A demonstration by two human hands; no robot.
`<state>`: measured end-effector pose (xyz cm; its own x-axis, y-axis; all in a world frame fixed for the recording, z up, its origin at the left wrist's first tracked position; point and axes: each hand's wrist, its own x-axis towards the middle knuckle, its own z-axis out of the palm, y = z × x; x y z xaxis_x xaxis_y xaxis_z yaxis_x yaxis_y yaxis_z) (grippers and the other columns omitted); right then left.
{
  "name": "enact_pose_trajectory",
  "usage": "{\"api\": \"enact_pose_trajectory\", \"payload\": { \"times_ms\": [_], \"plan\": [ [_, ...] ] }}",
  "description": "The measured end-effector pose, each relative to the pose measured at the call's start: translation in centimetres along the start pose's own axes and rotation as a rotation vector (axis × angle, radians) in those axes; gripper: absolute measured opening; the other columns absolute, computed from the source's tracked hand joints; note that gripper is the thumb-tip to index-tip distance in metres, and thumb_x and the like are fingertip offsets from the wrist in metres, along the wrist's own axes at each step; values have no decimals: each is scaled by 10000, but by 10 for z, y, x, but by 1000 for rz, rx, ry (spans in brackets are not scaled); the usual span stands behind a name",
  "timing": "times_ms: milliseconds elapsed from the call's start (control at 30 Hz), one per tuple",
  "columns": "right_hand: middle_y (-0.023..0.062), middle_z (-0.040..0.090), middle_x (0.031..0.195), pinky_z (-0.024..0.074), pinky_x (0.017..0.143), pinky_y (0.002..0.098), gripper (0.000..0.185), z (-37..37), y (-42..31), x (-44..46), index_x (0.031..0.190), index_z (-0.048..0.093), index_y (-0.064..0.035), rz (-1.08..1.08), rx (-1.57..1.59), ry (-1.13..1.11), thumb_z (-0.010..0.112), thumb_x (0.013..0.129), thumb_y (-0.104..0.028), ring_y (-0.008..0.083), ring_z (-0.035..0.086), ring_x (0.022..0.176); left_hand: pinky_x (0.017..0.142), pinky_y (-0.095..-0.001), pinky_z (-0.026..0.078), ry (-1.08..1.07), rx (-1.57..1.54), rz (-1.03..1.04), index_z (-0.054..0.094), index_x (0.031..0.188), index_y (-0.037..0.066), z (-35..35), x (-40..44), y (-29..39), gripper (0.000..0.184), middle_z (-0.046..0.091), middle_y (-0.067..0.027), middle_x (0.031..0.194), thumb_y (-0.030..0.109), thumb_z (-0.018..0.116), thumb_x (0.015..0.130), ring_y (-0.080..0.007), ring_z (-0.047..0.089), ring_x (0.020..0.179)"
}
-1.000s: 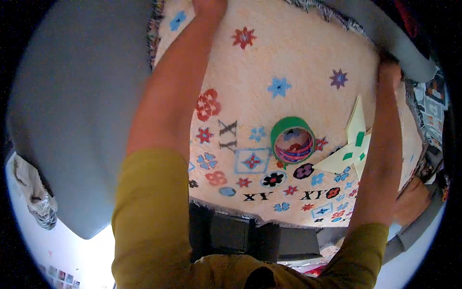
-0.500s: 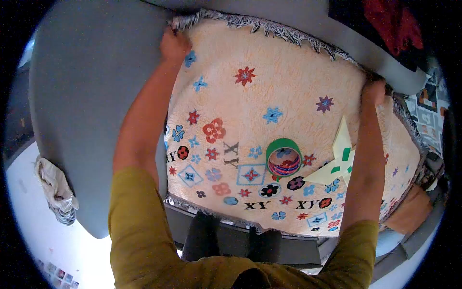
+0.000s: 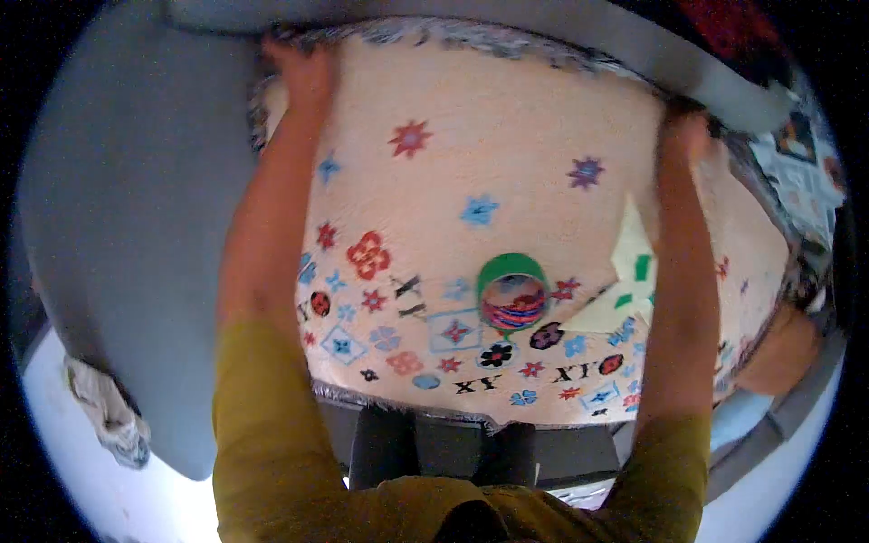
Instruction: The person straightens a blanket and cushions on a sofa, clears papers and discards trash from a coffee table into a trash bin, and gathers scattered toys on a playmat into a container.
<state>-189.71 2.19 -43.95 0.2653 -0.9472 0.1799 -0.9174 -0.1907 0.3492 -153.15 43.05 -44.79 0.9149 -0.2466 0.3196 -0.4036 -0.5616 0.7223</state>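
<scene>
A cream blanket (image 3: 534,118) with red, blue and purple flower figures and a grey fringe covers the seat of a grey sofa. At its far left corner, my left hand (image 3: 306,72) rests on the fringed edge with the fingers apart, slightly blurred. My right hand (image 3: 688,140) is at the far right edge, against the sofa back; its fingers are blurred and partly hidden. Between my arms, a roll of green tape (image 3: 511,271) lies on the blanket, with coloured bands visible inside its ring. Beside my right forearm is a pale yellow pointed paper shape (image 3: 631,244) with green tape pieces, partly covered by the arm.
The grey sofa back (image 3: 543,27) runs along the far side, and a wide grey sofa section (image 3: 136,208) lies to the left. Crumpled cloth (image 3: 107,407) hangs at its outer edge. A red cloth (image 3: 724,32) is at the upper right, with a brown object (image 3: 780,348) at the right.
My left hand has shifted left, its fingers now spread, and the blanket's left corner reaches further out beside it. My right hand stays at the far right edge. The view has shifted slightly.
</scene>
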Motion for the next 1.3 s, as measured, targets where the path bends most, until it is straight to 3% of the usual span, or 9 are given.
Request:
{"api": "enact_pose_trajectory", "payload": {
  "times_ms": [100,133,300,433,600,967,1100,1233,1300],
  "plan": [
    [124,648,892,521,623,374,250,18,19,14,986,564,-55,71,103,-88,503,858,-261,256,640,793,1010,-450,249,-179,123,304,336,1260,-36,-29,-36,56,586,464,-253,1173,225,559,785,-430,416,1091],
    [128,648,904,522,639,389,286,-61,6,-15,1035,532,-62,74,190,-181,522,846,-276,267,640,809,995,-486,252,-248,284,362,389,1246,-7,-25,-38,52,530,486,-226,1164,274,519,815,-421,425,1086],
    [104,654,874,507,655,346,422,-34,32,13,1094,520,-41,-73,293,-230,607,789,-320,233,642,788,963,-606,183,-452,763,180,432,1245,32,3,-16,10,557,483,-204,1195,424,362,856,-404,415,1118],
    [83,646,849,482,668,308,412,-99,115,16,1082,587,-68,-133,969,-55,627,759,-321,164,623,744,993,-606,121,-340,990,-110,391,1279,-10,51,-10,59,656,398,-224,1295,471,314,839,-441,313,1204],
    [151,640,803,480,648,395,339,24,255,77,1048,594,-83,-240,451,18,597,779,-291,296,622,703,1012,-587,100,-330,1126,-145,375,1269,-68,62,-11,67,725,345,-271,1321,494,309,817,-472,243,1237],
    [179,636,913,506,694,435,476,35,281,150,938,609,-38,81,0,130,631,720,-460,351,623,816,1001,-542,191,-250,1121,-29,458,1112,-117,53,-14,40,711,511,-282,1119,522,332,828,-424,456,1084],
    [196,610,1018,498,758,428,360,43,271,153,988,612,-39,217,87,-53,534,789,-329,359,603,906,982,-534,242,-102,1186,123,468,1104,-108,53,-11,0,714,519,-287,1109,539,342,829,-414,482,1060],
    [167,625,986,492,709,378,345,22,284,159,1081,550,-43,-244,-150,-123,559,802,-245,291,613,903,947,-537,297,-145,1187,15,481,1084,-123,56,-10,23,725,519,-300,1103,543,351,827,-420,484,1060],
    [127,627,969,473,717,318,358,40,319,166,1126,531,-57,-277,363,-211,576,816,-230,207,601,869,947,-503,316,-286,1223,-17,492,1113,-96,49,-2,45,731,518,-279,1130,560,346,824,-397,487,1070]
  ]
}}
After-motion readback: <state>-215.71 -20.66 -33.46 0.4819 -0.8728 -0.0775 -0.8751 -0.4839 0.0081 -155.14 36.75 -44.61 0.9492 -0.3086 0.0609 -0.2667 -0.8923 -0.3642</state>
